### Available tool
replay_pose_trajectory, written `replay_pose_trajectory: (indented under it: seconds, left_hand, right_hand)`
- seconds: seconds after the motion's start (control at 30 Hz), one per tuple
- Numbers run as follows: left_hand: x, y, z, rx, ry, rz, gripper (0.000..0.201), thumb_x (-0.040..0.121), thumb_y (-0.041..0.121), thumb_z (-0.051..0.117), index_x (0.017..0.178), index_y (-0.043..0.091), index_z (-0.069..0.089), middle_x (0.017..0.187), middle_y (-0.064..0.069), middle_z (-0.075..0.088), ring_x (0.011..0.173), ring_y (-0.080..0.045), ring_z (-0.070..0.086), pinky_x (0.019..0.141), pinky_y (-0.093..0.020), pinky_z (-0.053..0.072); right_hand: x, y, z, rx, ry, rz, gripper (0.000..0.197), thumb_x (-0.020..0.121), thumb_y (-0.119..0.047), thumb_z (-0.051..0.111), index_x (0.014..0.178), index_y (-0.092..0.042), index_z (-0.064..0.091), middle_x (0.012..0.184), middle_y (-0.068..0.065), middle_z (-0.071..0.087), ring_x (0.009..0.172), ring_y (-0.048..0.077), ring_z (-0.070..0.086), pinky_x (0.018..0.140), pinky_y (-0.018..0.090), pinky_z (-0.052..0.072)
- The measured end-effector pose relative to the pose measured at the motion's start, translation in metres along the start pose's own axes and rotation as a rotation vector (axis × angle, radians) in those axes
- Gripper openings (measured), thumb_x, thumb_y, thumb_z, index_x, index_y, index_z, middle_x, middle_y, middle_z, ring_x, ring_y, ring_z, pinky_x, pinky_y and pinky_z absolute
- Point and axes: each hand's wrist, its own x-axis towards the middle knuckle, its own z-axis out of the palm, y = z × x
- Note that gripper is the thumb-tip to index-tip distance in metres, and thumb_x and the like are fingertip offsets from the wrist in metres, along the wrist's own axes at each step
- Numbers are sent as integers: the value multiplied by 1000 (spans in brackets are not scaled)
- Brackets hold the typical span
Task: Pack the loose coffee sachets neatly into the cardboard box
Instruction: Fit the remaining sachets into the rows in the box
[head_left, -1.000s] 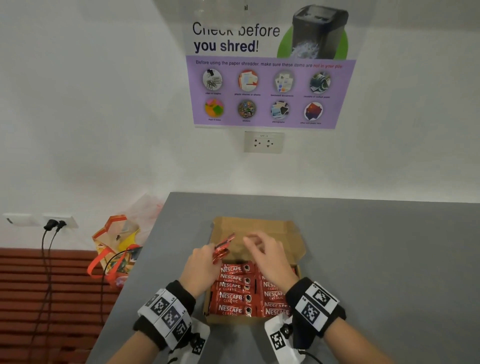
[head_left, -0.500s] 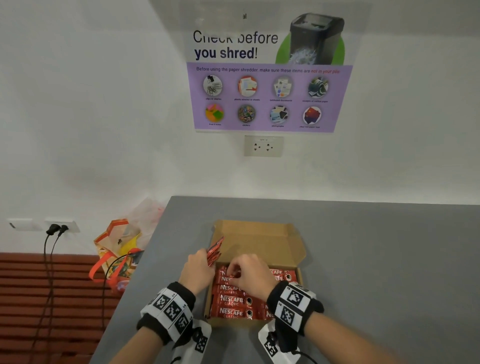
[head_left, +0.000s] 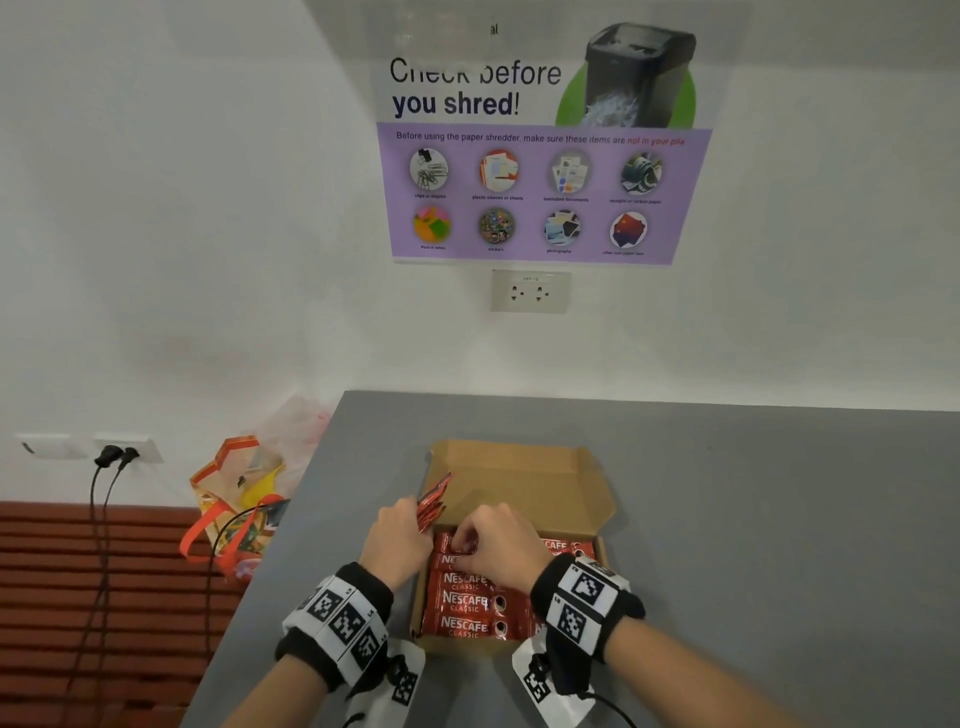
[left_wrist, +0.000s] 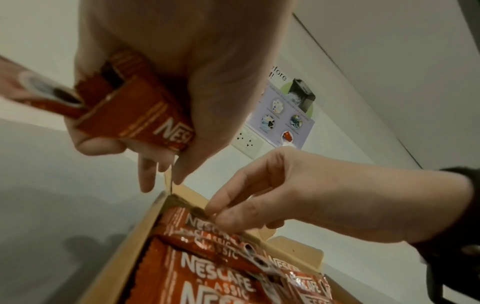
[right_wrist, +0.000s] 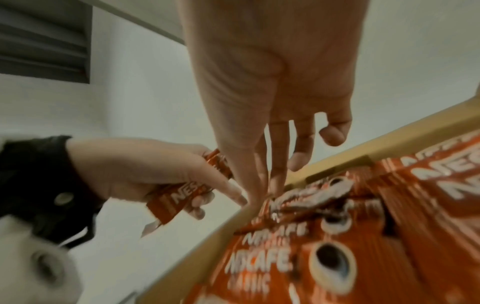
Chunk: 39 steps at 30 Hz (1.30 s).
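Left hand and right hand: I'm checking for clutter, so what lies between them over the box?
Only the box's left wall and sachets packed inside; left hand holds spare sachets beside it, right hand pinches one inside. Head view.

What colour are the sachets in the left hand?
Red with white lettering; the sachets show best in the left wrist view.

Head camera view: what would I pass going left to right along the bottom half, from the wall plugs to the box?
Wall plugs → colourful bag → left hand holding spare sachets → right hand → cardboard box

Even, soft indoor light; dim, blurred wrist views, wide-angle bending at edges.
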Motion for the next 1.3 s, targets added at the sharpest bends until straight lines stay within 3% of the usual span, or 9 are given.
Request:
replay_pose_trajectory:
  seconds: [0.13, 0.23, 0.43, 0.67, 0.8, 0.9, 1.0, 1.13, 1.3]
  left_hand:
    - [-5, 10, -9, 12, 90, 106, 5, 92, 16, 54, 89, 12, 54, 89, -5, 65, 74, -19, 61, 61, -21, 44]
    - [-8, 19, -5, 5, 51, 264, 12, 91, 21, 58, 98, 12, 61, 94, -2, 68, 76, -12, 63, 58, -12, 42]
    - [-13, 28, 3, 82, 75, 477, 20, 88, 28, 61, 106, 19, 60, 97, 4, 69, 85, -14, 65, 72, -32, 52]
    - [-17, 19, -3, 82, 57, 351, 22, 91, 35, 57, 107, 20, 60, 97, 4, 69, 82, -12, 65, 70, -22, 51]
    - [-20, 34, -3, 168, 126, 400, 20, 90, 23, 52, 109, 24, 59, 97, 4, 69, 84, -17, 65, 68, -28, 51]
    - [-17, 44, -4, 82, 112, 353, 17, 86, 16, 51, 98, 19, 61, 88, 2, 68, 80, -20, 64, 62, -27, 46]
    - [-17, 43, -3, 86, 63, 385, 10, 88, 25, 55, 91, 18, 60, 85, 2, 68, 78, -18, 64, 63, -28, 49]
    - [-20, 43, -4, 54, 45, 428, 24, 90, 41, 52, 93, 18, 60, 82, 4, 67, 71, -14, 64, 62, -28, 51]
    - [-16, 30, -14, -61, 19, 238, 10, 93, 26, 53, 86, 20, 56, 77, 4, 64, 62, -8, 59, 52, -15, 42]
  right_hand:
    - [-1, 1, -24, 260, 198, 86, 27, 96, -29, 47, 119, -18, 56, 110, -2, 63, 83, 2, 56, 75, 14, 49]
    - [-7, -8, -34, 393, 237, 47, 38, 96, -38, 43, 129, -19, 48, 94, -6, 59, 72, -2, 51, 61, 8, 43]
    - [-11, -4, -35, 480, 407, 52, 17, 88, -24, 62, 102, -16, 60, 72, -9, 56, 60, -2, 48, 58, 7, 41]
    - [-16, 8, -42, 469, 458, 124, 30, 84, -20, 67, 113, -22, 61, 74, -15, 63, 71, -6, 57, 67, 3, 44]
    - [-24, -8, -37, 519, 362, 8, 30, 79, -26, 72, 107, -26, 60, 80, -9, 64, 69, 3, 60, 67, 17, 53]
    - [-27, -14, -34, 392, 416, -121, 21, 79, -19, 73, 99, -23, 66, 78, -15, 57, 70, -1, 54, 67, 10, 45]
    - [-25, -7, -42, 246, 415, -140, 17, 83, -26, 66, 98, -20, 72, 81, -16, 50, 75, -4, 47, 72, 11, 41]
    - [-25, 3, -53, 122, 422, -157, 20, 82, -35, 63, 95, -23, 73, 93, -15, 47, 91, 1, 38, 81, 9, 32]
    - [-28, 23, -64, 251, 526, 3, 20, 87, -27, 58, 100, -18, 69, 87, -16, 57, 83, -6, 49, 78, 11, 39]
